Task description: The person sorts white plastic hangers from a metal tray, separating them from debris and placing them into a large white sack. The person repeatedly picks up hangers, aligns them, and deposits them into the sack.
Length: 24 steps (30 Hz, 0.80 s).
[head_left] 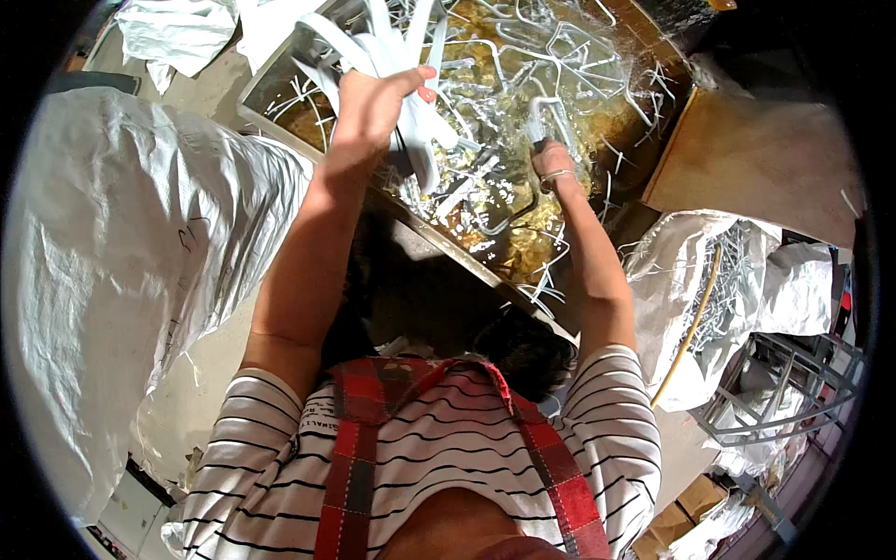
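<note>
My left hand [371, 105] is closed around a bundle of long white flat strips [415, 121], which fan out above and below it. My right hand [554, 164] is closed on a hand tool [509, 220] with a dark curved end below the fist; bent, pale metal-looking parts show above. Its exact kind is hard to make out. Both hands are over a wide shallow metal-edged tray [448, 245], and thin white bent offcuts [583, 61] lie scattered across its yellowish-brown, glossy bottom.
A big white woven sack [140, 224] bulges at the left. To the right stand an open white sack [719, 289] full of thin pieces, a brown board [756, 168] and a grey metal frame [784, 387]. Small white bits lie along the tray's near side.
</note>
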{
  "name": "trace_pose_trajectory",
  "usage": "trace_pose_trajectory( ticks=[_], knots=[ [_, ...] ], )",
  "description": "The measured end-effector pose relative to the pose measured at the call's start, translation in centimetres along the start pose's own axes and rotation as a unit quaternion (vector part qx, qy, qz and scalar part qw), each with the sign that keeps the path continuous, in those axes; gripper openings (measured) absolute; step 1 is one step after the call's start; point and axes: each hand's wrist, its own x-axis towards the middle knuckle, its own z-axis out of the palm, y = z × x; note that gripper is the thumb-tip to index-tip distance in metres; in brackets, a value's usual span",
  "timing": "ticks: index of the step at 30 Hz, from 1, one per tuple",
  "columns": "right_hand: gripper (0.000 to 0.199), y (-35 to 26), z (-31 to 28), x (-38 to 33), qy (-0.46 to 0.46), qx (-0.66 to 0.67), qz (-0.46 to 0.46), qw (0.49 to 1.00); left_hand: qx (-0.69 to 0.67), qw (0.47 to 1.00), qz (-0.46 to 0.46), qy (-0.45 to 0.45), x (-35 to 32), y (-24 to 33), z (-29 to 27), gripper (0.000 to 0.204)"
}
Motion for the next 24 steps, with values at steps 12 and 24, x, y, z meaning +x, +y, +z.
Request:
trace_pose_trajectory(
  ticks=[12, 24],
  knots=[
    [0.036, -13.7, -14.3, -13.1, 0.041, 0.063, -0.317, 0.945, -0.152, 0.964, -0.213, -0.043, -2.3, -3.2, 5.3, 0.032],
    [0.028, -5.4, -12.3, -18.7, 0.014, 0.151, -0.251, 0.956, -0.307, 0.946, -0.102, 0.004, -0.6, -0.7, 2.8, 0.025]
  ],
)
